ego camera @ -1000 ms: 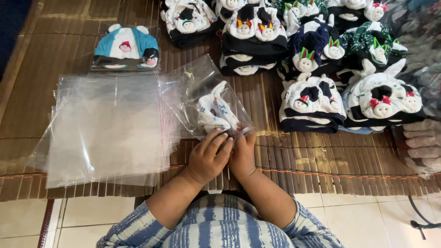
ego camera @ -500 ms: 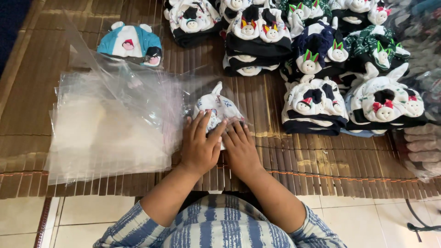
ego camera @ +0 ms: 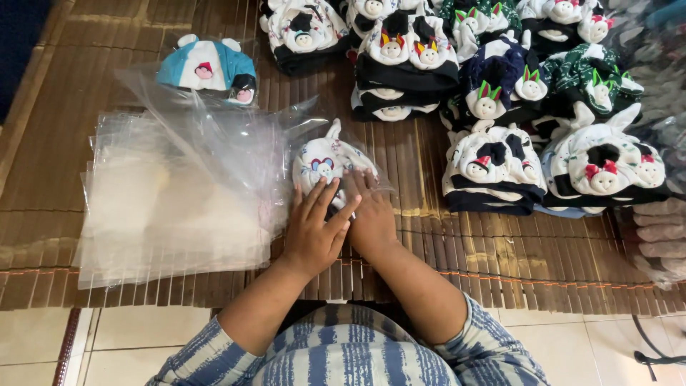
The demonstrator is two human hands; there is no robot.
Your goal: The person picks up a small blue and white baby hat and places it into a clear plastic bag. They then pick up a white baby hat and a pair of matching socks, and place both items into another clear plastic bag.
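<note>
Left hand (ego camera: 314, 229): flat, palm down, fingers spread, pressing on the near edge of the bagged white hat (ego camera: 325, 166); grips nothing.
Right hand (ego camera: 370, 214): flat, palm down, fingers close together, touching the left hand at the thumb side; its fingertips rest on the same bagged hat; grips nothing.
Bagged white hat: small white fabric hat with a little face and a pointed ear, inside a clear plastic bag; lies on the bamboo mat (ego camera: 86, 64) directly beyond both hands and partly under the fingertips.
Stack of clear plastic bags (ego camera: 164, 200): flat pile just left of the left hand; top sheets crumpled and lifted at the far side, one edge touching the bagged hat.
Blue-and-white hat (ego camera: 207, 68): beyond the plastic bags, far left of the hands, wrapped in clear plastic, apart from the bagged white hat.
Stacks of folded hats (ego camera: 493, 168): right of and beyond the right hand; dark and white piles with small doll faces on top; nearest stack is near the right hand, not touching it.
Far stacks (ego camera: 407, 64): directly beyond the hands, past the bagged hat, well apart from the fingers.
Bamboo mat: carries all items; its near edge runs under the forearms.
Tiled floor (ego camera: 128, 336): pale tiles nearer to the body than the hands.
Striped sleeves (ego camera: 493, 350): blue and white, at both elbows.
</note>
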